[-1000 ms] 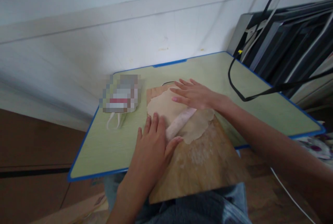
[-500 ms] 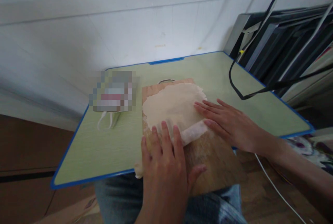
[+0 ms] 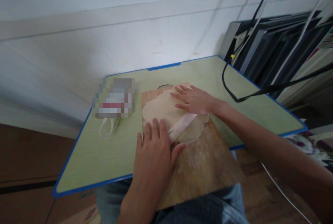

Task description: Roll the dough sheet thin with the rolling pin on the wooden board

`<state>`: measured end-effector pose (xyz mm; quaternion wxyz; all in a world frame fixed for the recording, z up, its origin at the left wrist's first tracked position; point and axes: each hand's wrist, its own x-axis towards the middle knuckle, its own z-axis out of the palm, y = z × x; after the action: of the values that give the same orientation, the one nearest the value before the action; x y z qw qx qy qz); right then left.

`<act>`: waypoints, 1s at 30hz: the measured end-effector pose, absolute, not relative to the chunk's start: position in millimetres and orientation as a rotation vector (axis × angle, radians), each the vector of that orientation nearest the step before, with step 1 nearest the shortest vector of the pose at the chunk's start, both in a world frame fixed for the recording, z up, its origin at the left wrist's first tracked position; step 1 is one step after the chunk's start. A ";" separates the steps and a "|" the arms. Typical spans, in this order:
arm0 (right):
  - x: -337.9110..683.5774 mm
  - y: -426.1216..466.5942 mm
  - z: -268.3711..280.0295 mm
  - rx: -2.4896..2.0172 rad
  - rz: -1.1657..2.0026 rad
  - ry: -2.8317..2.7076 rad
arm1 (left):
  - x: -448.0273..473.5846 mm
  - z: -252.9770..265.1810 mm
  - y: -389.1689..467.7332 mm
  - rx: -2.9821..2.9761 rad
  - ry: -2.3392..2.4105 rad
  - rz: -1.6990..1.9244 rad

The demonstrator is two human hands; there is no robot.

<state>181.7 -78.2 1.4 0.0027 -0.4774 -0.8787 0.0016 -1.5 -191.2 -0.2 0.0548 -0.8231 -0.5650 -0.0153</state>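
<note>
A flattened sheet of dough (image 3: 158, 104) with uneven edges lies on a wooden board (image 3: 203, 168) dusted with flour. Slanting across the dough is a flour-whitened rolling pin (image 3: 182, 127), its ends hidden under my hands. My left hand (image 3: 153, 151) lies flat over the pin's near left end, fingers spread and thumb out. Over its far right end rests my right hand (image 3: 195, 100), also flat with fingers stretched across the dough. Neither hand wraps round the pin.
The board sits on a pale green table (image 3: 96, 161) with a blue rim, reaching over my lap. A blurred package (image 3: 114, 97) with a white cord loop stands at the left. Black straps (image 3: 249, 97) hang at the right, before dark upright panels (image 3: 281, 47). A white wall is behind.
My right hand and the pin's right end have moved forward and left over the dough. My left hand has shifted slightly left and forward. Dough now shows on the pin's near side.
</note>
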 end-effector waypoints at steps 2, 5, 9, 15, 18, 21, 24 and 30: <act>187.1 -90.7 1.4 -1.507 -0.001 -2.737 | -0.3 -1.2 -197.2 -2.506 -1.683 -0.068; 200.6 -120.7 0.9 -1.483 0.018 -2.699 | 3.2 -4.1 -211.9 -2.516 -1.584 -0.116; 217.1 -162.3 -2.4 -1.458 0.109 -2.591 | 3.9 -11.8 -233.0 -2.507 -1.417 -0.189; 225.7 -180.2 -9.6 -1.479 0.178 -2.487 | 4.2 -19.0 -240.2 -2.460 -1.358 -0.166; 215.8 -151.6 -7.2 -1.447 0.153 -2.578 | 7.1 -15.6 -231.2 -2.433 -1.406 -0.141; 195.1 -108.6 -2.1 -1.431 0.112 -2.677 | 4.8 -10.9 -217.6 -2.428 -1.480 -0.123; 173.1 -74.2 2.6 -1.406 0.125 -2.787 | -3.7 -8.1 -205.0 -2.456 -1.575 -0.094; 165.2 -67.7 3.3 -1.451 0.032 -2.804 | -11.9 -6.6 -203.3 -2.538 -1.568 -0.074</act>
<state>165.2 -67.7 3.3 -0.0076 -0.4595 -0.8881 0.0102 -11.9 -203.3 -6.6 0.0787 -0.8477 -0.5240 -0.0246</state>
